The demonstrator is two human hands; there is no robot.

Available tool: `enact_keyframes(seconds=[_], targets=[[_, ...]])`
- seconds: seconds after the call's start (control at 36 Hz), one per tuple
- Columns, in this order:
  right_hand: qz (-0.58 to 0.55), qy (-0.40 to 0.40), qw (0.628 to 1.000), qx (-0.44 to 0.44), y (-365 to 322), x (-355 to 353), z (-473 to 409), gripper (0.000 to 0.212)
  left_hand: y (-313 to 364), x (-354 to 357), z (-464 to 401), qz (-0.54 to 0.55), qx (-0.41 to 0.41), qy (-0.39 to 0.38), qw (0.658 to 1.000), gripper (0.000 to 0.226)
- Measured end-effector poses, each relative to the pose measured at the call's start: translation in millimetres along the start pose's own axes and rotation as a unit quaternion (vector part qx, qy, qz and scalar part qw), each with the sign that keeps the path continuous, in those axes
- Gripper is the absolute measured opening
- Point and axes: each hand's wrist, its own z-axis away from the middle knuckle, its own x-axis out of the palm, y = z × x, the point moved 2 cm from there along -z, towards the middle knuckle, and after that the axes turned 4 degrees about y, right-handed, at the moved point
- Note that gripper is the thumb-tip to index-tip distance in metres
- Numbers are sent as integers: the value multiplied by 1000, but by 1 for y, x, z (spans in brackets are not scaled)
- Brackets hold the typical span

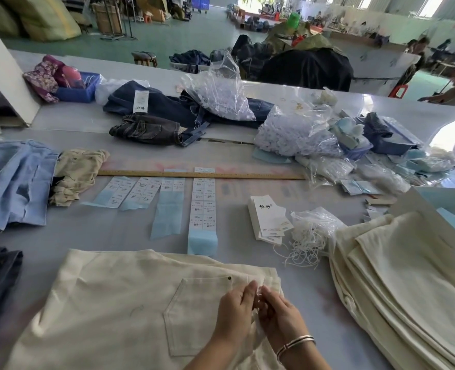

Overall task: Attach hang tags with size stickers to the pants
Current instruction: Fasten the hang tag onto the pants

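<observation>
Cream pants [119, 303] lie flat before me, back pocket up, waistband to the right. My left hand [235, 312] and my right hand [278, 313] meet over the waistband near the pocket, fingers curled and pinching something small and white between them; what it is stays mostly hidden. A stack of white hang tags [267, 220] lies beyond, to the right. Strips of size stickers [204, 202] on blue backing lie in a row ahead. A clear bag of white strings [310, 232] sits next to the tags.
A pile of folded cream pants [408, 284] fills the right side. A wooden ruler [202, 174] lies across the table. Blue and beige garments [15, 182] sit at left, dark jeans [146, 128] and plastic bags [295, 134] farther back.
</observation>
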Motion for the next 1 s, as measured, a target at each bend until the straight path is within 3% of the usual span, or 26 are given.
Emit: enact_keyframes(seconds=[0.36,0.53,1.0], targets=[[-16,5,1000,1,8,-1,-4,14,9,4,2,41,4,17,999,46],[-86,4,995,49,8,0,-5,20,5,4,1,-5,7,13,1000,43],[-75,-9,996,40,8,1,-7,18,4,4,1,-16,7,22,1000,42]])
